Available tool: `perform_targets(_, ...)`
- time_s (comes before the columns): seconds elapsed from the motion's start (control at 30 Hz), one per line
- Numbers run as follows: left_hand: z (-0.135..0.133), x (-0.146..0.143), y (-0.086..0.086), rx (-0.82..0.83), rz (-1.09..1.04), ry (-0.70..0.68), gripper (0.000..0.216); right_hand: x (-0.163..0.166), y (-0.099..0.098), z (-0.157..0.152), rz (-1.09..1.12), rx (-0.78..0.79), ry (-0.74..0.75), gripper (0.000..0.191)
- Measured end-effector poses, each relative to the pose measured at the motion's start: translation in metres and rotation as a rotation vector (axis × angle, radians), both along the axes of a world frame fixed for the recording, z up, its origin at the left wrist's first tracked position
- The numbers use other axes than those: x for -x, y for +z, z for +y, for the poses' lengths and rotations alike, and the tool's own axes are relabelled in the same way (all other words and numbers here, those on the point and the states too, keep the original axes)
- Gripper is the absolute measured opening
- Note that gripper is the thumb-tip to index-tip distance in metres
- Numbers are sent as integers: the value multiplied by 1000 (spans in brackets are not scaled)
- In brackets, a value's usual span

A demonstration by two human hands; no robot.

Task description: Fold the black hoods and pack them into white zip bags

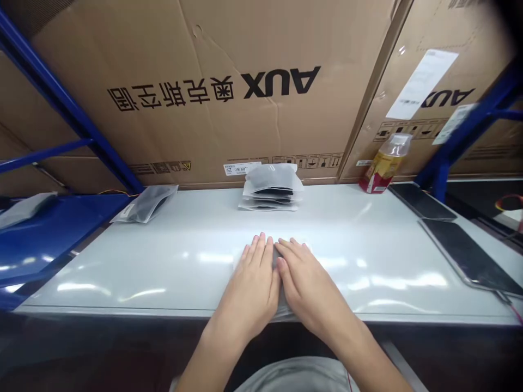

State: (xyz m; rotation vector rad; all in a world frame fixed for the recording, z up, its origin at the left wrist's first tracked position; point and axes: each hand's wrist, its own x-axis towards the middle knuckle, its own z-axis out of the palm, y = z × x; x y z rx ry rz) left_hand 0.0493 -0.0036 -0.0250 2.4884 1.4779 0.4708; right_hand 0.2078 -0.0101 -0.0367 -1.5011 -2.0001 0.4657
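My left hand [251, 291] and my right hand [308, 288] lie flat, side by side, at the front middle of the white shelf top [163, 261]. Fingers stretched forward, both press on a frosted plastic bag [283, 307], which shows only in the gap between them and at its edges. Whatever the bag contains is mostly covered by my hands. Straight ahead of my fingertips is a small stack of similar frosted bags [270, 188] with dark contents. Another such bag [147, 204], holding something dark, rests at the back left.
Large cardboard boxes [229, 130] stand along the back. At the back right are a drink bottle [386, 163], a dark phone [423, 200] and a larger dark flat device [474, 255] with a cable. Blue rack posts [61, 100] flank the surface; a blue shelf [61, 223] adjoins it on the left.
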Motion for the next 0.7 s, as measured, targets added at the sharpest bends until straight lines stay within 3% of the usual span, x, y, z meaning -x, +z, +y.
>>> perform_targets(0.23, -3, -20, -11, 30, 86, 158, 60, -4, -7, 0, -54, 183, 12, 60)
perform_targets(0.43, -5, -19, -25, -81, 11, 157, 55, -2, -13, 1, -145, 119, -21, 57)
perform_targets(0.7, -11, -8, -24, -184, 110, 69, 54, -11, 0, -13, -173, 158, 0, 58)
